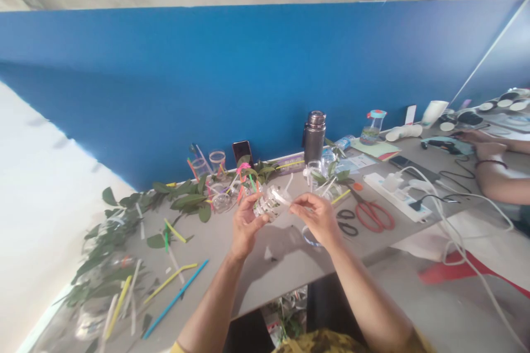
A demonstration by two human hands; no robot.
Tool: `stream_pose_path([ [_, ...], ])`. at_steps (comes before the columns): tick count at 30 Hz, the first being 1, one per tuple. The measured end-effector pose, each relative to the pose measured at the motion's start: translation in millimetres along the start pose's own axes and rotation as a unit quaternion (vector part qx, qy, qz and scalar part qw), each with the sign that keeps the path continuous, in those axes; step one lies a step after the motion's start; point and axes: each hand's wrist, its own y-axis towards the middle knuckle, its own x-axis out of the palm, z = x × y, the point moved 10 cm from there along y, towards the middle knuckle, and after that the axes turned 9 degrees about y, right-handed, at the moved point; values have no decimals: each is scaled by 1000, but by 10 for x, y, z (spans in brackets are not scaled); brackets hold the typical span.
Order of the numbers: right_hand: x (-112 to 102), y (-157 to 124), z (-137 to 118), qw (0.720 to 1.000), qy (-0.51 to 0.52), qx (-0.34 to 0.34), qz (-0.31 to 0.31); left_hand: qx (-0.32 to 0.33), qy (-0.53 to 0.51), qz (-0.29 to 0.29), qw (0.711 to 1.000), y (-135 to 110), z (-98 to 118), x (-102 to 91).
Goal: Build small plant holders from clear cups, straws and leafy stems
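Note:
Tilted above the table is a clear plastic cup (267, 208) with greenish and white markings, gripped around its side by my left hand (245, 226). My right hand (317, 218) is closed, thumb and fingers pinched at the end of a white strip (281, 195) that lies against the cup's right end. Whether the strip is stuck to the cup I cannot tell. Just below my right hand, a roll of tape (310, 236) rests on the table, partly covered. Red-handled scissors (375, 216) and dark-handled scissors (348, 223) lie to the right.
Leafy twigs (105, 240) spread along the left. Loose drinking straws, including a blue straw (176, 299), lie at front left. Clear cups (217, 161), a phone (242, 153) and a thermos (314, 138) stand at the back. Rightward are a power strip (395, 196) and another person's arm (497, 171).

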Motion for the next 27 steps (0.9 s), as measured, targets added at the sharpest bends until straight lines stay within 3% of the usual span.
stream_pose_path([
  [6, 38, -14, 94, 996, 75, 46, 8, -98, -102, -81, 987, -40, -167, 145],
  [10, 80, -25, -22, 997, 64, 28, -21, -107, -91, -73, 987, -37, -185, 135],
  [12, 49, -25, -74, 999, 45, 20, -17, -65, -44, -33, 996, -14, -101, 63],
  [16, 26, -24, -11, 997, 31, 62, -45, 93, 99, 44, 990, -40, 257, -42],
  [19, 9, -61, 109, 987, 81, 115, -76, 150, 149, 36, 977, -96, 367, 17],
  [23, -29, -172, 90, 975, 147, 126, -109, 174, 167, 31, 970, -149, 414, 58],
  [27, -59, -312, -24, 965, 185, 128, -137, 260, 255, 16, 931, -262, 633, 189],
])
